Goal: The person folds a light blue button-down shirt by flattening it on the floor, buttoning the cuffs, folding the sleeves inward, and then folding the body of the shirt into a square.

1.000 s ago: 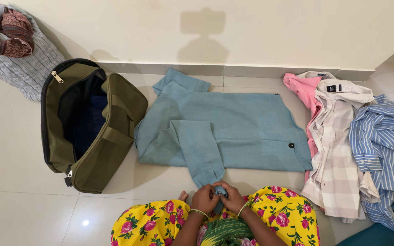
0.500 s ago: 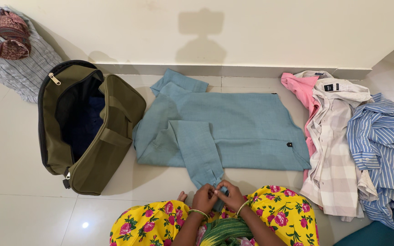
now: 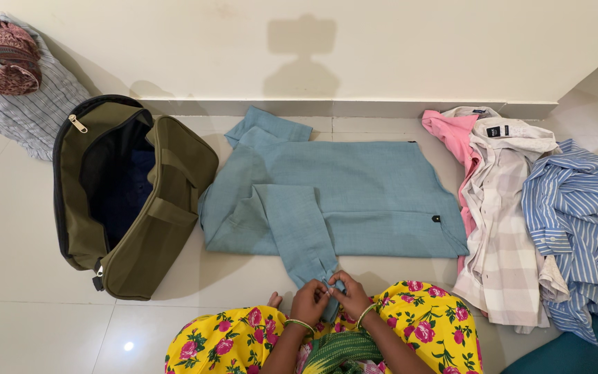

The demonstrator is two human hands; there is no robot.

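Observation:
A light blue shirt [image 3: 354, 197] lies spread flat on the tiled floor, its near sleeve [image 3: 300, 235] folded toward me. My left hand [image 3: 310, 303] and my right hand [image 3: 349, 296] meet at the cuff of that sleeve and pinch the cloth between the fingers, just in front of my knees, which are covered by yellow flowered cloth [image 3: 430, 325]. Both wrists wear thin bangles.
An open olive duffel bag [image 3: 133, 197] stands left of the shirt, dark cloth inside. A heap of shirts lies to the right: pink [image 3: 451, 135], pale checked [image 3: 503, 228], blue striped [image 3: 579, 221]. A grey striped bundle [image 3: 25, 104] sits at far left against the wall.
My hands have stayed on the cuff, with small finger movements on the cloth. The view has shifted slightly; nothing else has moved.

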